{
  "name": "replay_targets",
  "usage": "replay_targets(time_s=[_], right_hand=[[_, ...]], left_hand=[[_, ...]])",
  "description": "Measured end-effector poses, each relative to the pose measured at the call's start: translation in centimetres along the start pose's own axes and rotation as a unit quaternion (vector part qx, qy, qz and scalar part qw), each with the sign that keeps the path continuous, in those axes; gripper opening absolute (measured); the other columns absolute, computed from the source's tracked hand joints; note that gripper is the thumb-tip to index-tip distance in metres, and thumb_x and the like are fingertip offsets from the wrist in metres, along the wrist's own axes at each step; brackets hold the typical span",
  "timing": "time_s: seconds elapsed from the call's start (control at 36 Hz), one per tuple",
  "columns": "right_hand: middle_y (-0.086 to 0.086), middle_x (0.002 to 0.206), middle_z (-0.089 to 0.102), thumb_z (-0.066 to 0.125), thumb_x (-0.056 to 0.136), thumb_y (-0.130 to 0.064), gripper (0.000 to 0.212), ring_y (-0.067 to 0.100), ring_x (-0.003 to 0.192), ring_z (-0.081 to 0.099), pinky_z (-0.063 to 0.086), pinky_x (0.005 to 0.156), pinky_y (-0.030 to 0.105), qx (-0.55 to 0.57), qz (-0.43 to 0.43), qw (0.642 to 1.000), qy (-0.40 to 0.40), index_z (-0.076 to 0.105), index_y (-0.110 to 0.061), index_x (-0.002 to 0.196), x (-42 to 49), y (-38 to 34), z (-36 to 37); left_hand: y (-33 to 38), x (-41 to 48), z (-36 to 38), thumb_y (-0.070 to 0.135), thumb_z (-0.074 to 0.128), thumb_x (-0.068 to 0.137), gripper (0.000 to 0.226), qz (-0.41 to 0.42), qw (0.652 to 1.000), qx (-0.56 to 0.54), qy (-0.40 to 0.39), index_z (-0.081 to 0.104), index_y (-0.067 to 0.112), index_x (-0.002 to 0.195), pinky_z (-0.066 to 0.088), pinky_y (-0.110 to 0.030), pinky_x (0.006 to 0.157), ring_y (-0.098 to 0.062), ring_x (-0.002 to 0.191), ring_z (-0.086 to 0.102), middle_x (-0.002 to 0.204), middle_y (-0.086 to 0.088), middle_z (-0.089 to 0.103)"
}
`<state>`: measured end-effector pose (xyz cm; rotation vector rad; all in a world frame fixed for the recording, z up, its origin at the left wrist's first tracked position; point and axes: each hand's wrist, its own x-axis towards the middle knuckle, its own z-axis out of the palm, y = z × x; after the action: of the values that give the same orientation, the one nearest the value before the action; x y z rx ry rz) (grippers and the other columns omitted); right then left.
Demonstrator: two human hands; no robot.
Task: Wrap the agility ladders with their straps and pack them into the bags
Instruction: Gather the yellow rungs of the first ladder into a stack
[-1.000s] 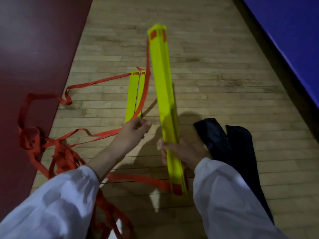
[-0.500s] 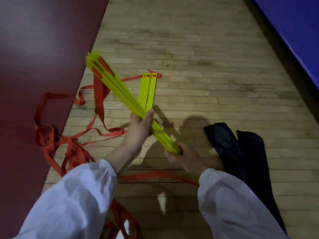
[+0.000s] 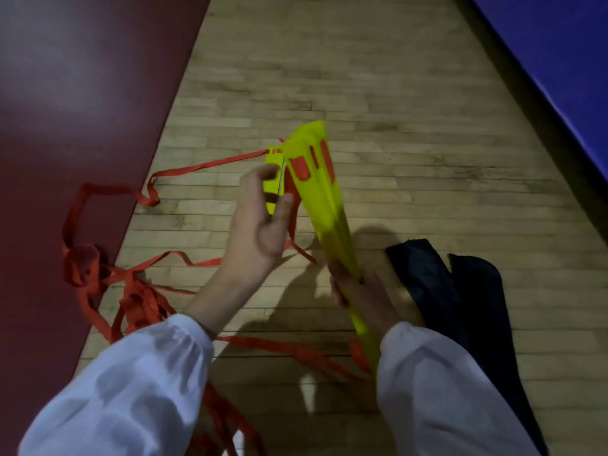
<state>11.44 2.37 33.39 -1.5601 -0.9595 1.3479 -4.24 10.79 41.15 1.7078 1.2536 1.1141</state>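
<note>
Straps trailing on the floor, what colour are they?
The straps are orange-red; the head view shows it best.

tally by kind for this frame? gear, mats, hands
Hands: 2 (left hand, right hand)
Yellow rung bundle, in right hand: 1
Loose yellow rungs on floor, partly hidden: 2
Red strap tangle: 1
Black bags: 2
Mats: 2 (red mat, blue mat)
Total: 10
</note>
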Motion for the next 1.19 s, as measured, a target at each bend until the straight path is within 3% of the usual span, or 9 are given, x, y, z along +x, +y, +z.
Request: replay_targets(time_s=[0.08,0.19,0.36,0.47,0.56,0.67,0.89,1.03,1.19], right_hand=[[-0.004,0.048,0.043,0.056,0.078,-0.049,0.044,0.008,0.045,0.039,0.033,0.05,0.018,0.0,0.001,0.999,-0.044,0.046,-0.011,0.058,-0.3,-0.1,0.1],[-0.009,0.043,0.041,0.054,0.083,-0.05,0.048,0.004,0.04,0.038,0.032,0.047,0.014,0.002,0.003,0.998,-0.06,0.042,-0.011,0.056,-0.5,-0.2,0.4],[-0.001,0.044,0.046,0.053,0.075,-0.053,0.05,0.007,0.038,0.039,0.031,0.043,0.017,0.037,0.021,0.999,-0.014,0.051,-0.004,0.064,-0.7,-0.4,0.5],[0.004,0.049,0.047,0.054,0.076,-0.053,0.05,0.01,0.041,0.039,0.031,0.043,0.019,0.035,0.022,0.999,-0.025,0.054,-0.004,0.066,-0.8,-0.4,0.4],[0.003,0.051,0.047,0.052,0.073,-0.059,0.052,0.01,0.043,0.04,0.032,0.046,0.02,0.033,0.031,0.999,-0.023,0.053,-0.007,0.065,-0.5,-0.3,0.1],[0.001,0.049,0.045,0.054,0.063,-0.072,0.062,0.01,0.042,0.039,0.032,0.049,0.024,0.079,0.053,0.995,-0.007,0.049,-0.01,0.062,0.3,-0.1,-0.5],[0.001,0.046,0.045,0.051,0.048,-0.088,0.077,0.015,0.044,0.041,0.035,0.052,0.029,0.153,0.072,0.986,-0.001,0.053,-0.012,0.063,1.5,-1.2,0.0],[0.001,0.046,0.044,0.051,0.049,-0.08,0.067,0.014,0.042,0.04,0.032,0.05,0.03,0.21,0.093,0.973,0.021,0.049,-0.014,0.058,0.6,-2.9,-0.2],[-0.002,0.049,0.04,0.05,0.064,-0.081,0.062,0.011,0.044,0.037,0.028,0.05,0.028,0.239,0.053,0.97,-0.003,0.045,-0.019,0.06,-2.2,-6.2,-1.1]], left_hand=[[-1.0,0.9,-0.7,0.003,0.046,0.091,0.039,-0.048,0.998,-0.034,-0.025,0.048,0.018,0.127,0.05,-0.036,0.077,-0.007,0.082,0.058,0.116,0.008,0.056],[-1.7,1.5,-1.4,-0.003,0.044,0.097,0.026,-0.099,0.993,-0.071,-0.01,0.058,0.014,0.084,0.047,-0.041,0.068,-0.017,0.062,0.055,0.071,-0.008,0.06],[-2.9,1.4,-2.9,0.009,0.05,0.098,0.021,-0.041,0.995,0.086,0.043,0.06,0.017,0.082,0.049,-0.027,0.056,-0.01,0.057,0.059,0.077,0.001,0.069],[-3.3,2.0,-3.9,0.014,0.052,0.095,0.021,-0.027,0.989,0.137,0.048,0.064,0.02,0.079,0.052,-0.041,0.068,-0.014,0.07,0.064,0.076,0.009,0.07],[-2.3,1.9,-4.2,0.015,0.055,0.093,0.022,-0.011,0.989,0.146,-0.004,0.063,0.021,0.074,0.051,-0.045,0.071,-0.024,0.067,0.064,0.067,0.005,0.07],[-0.2,1.0,-4.1,0.018,0.059,0.095,0.02,-0.1,0.979,-0.053,-0.168,0.065,0.0,0.087,0.051,-0.047,0.073,-0.043,0.07,0.064,0.059,-0.01,0.069],[-1.9,-3.2,0.2,0.006,0.046,0.099,0.016,-0.267,0.851,-0.034,-0.451,0.061,0.013,0.102,0.05,-0.037,0.086,-0.021,0.076,0.07,0.076,-0.008,0.072],[-0.9,-7.8,2.9,0.006,0.062,0.092,0.02,-0.206,0.884,-0.024,-0.419,0.053,0.023,0.097,0.043,-0.009,0.06,0.007,0.061,0.056,0.073,0.019,0.057],[1.1,-11.7,3.5,0.029,0.08,0.077,0.029,-0.168,0.906,0.041,-0.387,0.055,0.032,0.091,0.043,-0.011,0.062,0.009,0.07,0.058,0.083,0.015,0.062]])
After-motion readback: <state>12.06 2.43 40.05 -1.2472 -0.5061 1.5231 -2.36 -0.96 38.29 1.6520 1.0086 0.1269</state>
